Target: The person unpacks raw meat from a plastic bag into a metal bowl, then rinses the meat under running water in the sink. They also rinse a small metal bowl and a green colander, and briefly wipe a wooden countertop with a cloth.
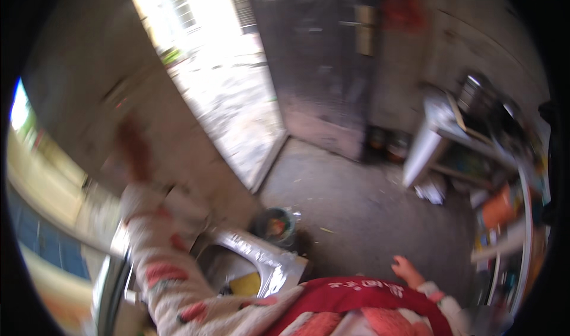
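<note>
Frame is heavily motion-blurred, so reading what I can

Left hand (133, 149) is raised high toward the wall (89, 81) left of the open doorway (231, 98), arm stretched out in a patterned sleeve (160, 259). Fingers look spread, nothing visibly held, but blur is too strong to be sure. Can't tell if it's touching the wall or just short of it

Right hand (407, 270) is low by my side over the concrete floor (356, 199), loosely open, empty as far as I can see, touching nothing

Below the left arm: a foil-covered ledge (261, 253) with a yellow item (246, 284) tucked under it, and a bucket (276, 224) with scraps just beside it on the floor. Cluttered white table (439, 134) and shelf (504, 217) well off to the right

Risks, my judgement:
- head is swinging, so aim of the left reach is poor; it could miss or scrape the wall
- bucket sits near my feet; a blind step could tip it
- the foil ledge's corner juts out beside my body, and the sleeve could snag on it as the arm drops
</note>
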Demonstrator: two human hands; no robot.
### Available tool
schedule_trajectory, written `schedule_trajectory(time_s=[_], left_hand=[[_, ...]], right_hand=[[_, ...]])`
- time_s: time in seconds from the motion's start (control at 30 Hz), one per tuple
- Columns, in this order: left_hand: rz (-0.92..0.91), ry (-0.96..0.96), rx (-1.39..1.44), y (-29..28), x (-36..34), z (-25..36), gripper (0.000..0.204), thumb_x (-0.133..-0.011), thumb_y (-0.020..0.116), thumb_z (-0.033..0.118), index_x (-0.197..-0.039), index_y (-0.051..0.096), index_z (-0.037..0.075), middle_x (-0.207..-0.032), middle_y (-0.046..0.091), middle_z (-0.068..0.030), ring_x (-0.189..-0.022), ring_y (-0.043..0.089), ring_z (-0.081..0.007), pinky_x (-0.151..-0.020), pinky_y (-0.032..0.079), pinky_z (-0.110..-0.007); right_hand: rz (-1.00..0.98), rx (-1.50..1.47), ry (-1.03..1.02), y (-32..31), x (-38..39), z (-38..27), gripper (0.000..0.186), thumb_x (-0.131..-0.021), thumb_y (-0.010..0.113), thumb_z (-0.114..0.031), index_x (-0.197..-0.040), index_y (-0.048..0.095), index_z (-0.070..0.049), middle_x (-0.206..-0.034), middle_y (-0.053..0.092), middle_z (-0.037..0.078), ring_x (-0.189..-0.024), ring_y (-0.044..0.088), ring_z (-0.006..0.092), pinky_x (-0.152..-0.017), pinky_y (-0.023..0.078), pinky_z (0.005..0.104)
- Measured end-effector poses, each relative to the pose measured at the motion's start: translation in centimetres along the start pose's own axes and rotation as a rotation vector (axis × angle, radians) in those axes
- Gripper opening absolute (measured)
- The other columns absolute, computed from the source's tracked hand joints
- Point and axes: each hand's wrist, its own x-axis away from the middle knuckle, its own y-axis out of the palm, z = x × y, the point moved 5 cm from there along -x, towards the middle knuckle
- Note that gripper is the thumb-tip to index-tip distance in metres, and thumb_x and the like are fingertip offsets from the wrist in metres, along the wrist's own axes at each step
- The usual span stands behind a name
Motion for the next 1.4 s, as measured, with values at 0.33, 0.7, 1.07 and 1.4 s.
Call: schedule_trajectory(time_s=[0.33,0.7,1.07,1.4], left_hand=[[-0.273,-0.304,0.085,0.9,-2.7,2.4,0.041,-0.081,0.036,0.013,-0.121,0.041,0.007,-0.108,0.052,-0.0173,-0.097,0.052,-0.0298,-0.078,0.044,-0.036],[-0.747,0.033,0.803,-10.5,-8.8,52.5,0.041,-0.071,0.06,0.027,-0.11,0.054,0.013,-0.085,0.059,-0.0207,-0.078,0.057,-0.0358,-0.066,0.045,-0.04],[-1.217,0.495,1.319,-18.0,-10.1,90.6,0.04,-0.071,0.06,0.029,-0.104,0.057,0.007,-0.087,0.061,-0.016,-0.083,0.058,-0.0313,-0.071,0.046,-0.039],[-1.189,0.552,1.581,-22.1,-20.9,107.7,0.037,-0.072,0.059,0.022,-0.105,0.055,0.006,-0.09,0.059,-0.0187,-0.083,0.057,-0.0335,-0.072,0.045,-0.038]], right_hand=[[0.149,-0.059,0.101,-8.4,-2.6,7.1,0.04,-0.074,0.054,-0.021,-0.11,0.05,-0.004,-0.105,0.054,0.018,-0.098,0.051,0.0323,-0.081,0.042,0.0383],[0.439,-0.156,0.251,-26.8,-5.7,22.9,0.033,-0.077,0.055,-0.018,-0.106,0.051,-0.003,-0.104,0.055,0.019,-0.095,0.052,0.0337,-0.078,0.044,0.0387],[0.629,-0.358,0.34,-51.5,-15.5,25.1,0.014,-0.079,0.05,-0.018,-0.075,0.056,-0.006,-0.069,0.059,0.014,-0.065,0.057,0.0318,-0.056,0.044,0.0377],[0.834,-0.153,-0.155,-84.5,-27.5,16.6,0.02,-0.079,0.042,0.0,-0.093,0.055,-0.003,-0.068,0.055,0.004,-0.055,0.051,0.0109,-0.052,0.042,0.0251]])
